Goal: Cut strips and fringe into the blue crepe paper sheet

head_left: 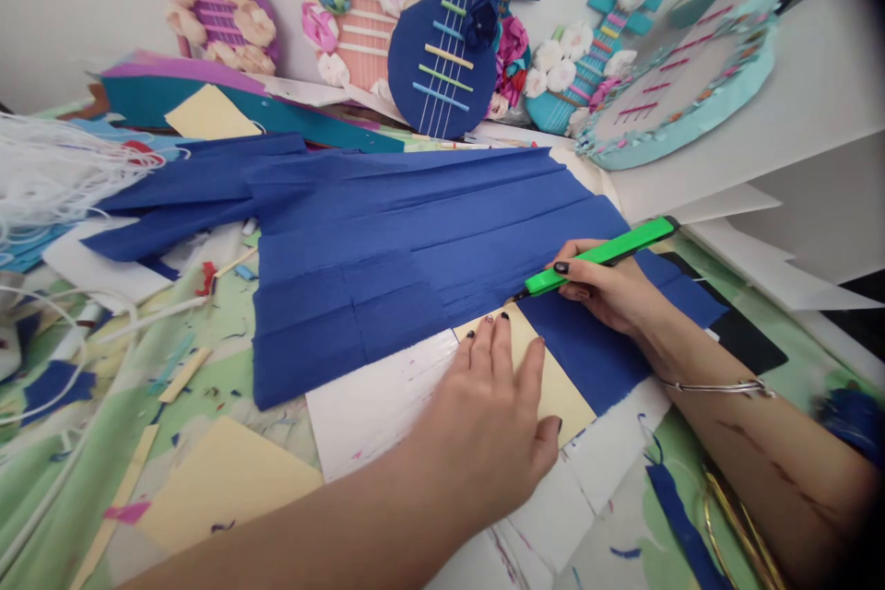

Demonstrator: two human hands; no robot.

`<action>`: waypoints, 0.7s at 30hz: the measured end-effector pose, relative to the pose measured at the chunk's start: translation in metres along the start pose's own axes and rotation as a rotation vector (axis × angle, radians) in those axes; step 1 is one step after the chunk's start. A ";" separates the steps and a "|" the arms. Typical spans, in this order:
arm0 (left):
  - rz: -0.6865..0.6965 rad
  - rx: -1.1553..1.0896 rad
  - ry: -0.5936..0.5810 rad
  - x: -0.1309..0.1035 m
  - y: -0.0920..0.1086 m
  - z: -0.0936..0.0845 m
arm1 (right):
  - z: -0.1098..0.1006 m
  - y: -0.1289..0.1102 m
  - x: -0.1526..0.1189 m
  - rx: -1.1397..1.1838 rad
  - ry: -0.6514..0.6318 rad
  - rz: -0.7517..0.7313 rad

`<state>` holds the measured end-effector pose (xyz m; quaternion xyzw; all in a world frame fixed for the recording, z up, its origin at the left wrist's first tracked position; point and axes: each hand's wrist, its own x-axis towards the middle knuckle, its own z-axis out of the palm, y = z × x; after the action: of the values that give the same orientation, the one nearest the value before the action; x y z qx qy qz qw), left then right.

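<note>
My right hand [600, 281] grips a green utility knife [601, 253], its thin tip pointing down at the top corner of a cream paper square [563, 396]. My left hand [494, 406] lies flat with fingers stretched over that square, pressing it onto the blue crepe paper [415, 240]. The blue sheet spreads wide and creased across the work surface. Under the square and the blue sheet lies a white board [352, 406] with cut marks. Part of the cream square is hidden beneath my left hand.
Scissors with gold handles [737, 525] lie at the lower right. Another cream sheet [228, 470] is at the lower left. White string [62, 171] piles up at the left. Decorated paper guitars, one dark blue [442, 64], lean against the back wall. Paper scraps litter the green cloth.
</note>
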<state>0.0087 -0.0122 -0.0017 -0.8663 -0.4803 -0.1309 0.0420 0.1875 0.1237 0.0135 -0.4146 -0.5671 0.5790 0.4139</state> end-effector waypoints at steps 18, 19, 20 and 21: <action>0.000 -0.009 -0.005 0.000 0.000 0.000 | -0.004 0.000 0.001 0.001 0.007 0.000; 0.001 -0.006 0.001 0.000 0.000 0.001 | -0.004 0.000 0.001 0.000 0.007 -0.001; 0.003 -0.004 0.007 0.000 0.000 0.001 | -0.004 0.000 0.001 -0.003 0.008 -0.003; 0.005 -0.002 0.012 0.001 0.000 0.001 | -0.004 0.000 0.001 -0.007 0.010 -0.005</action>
<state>0.0089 -0.0115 -0.0026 -0.8667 -0.4777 -0.1365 0.0443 0.1910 0.1259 0.0138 -0.4174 -0.5680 0.5741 0.4166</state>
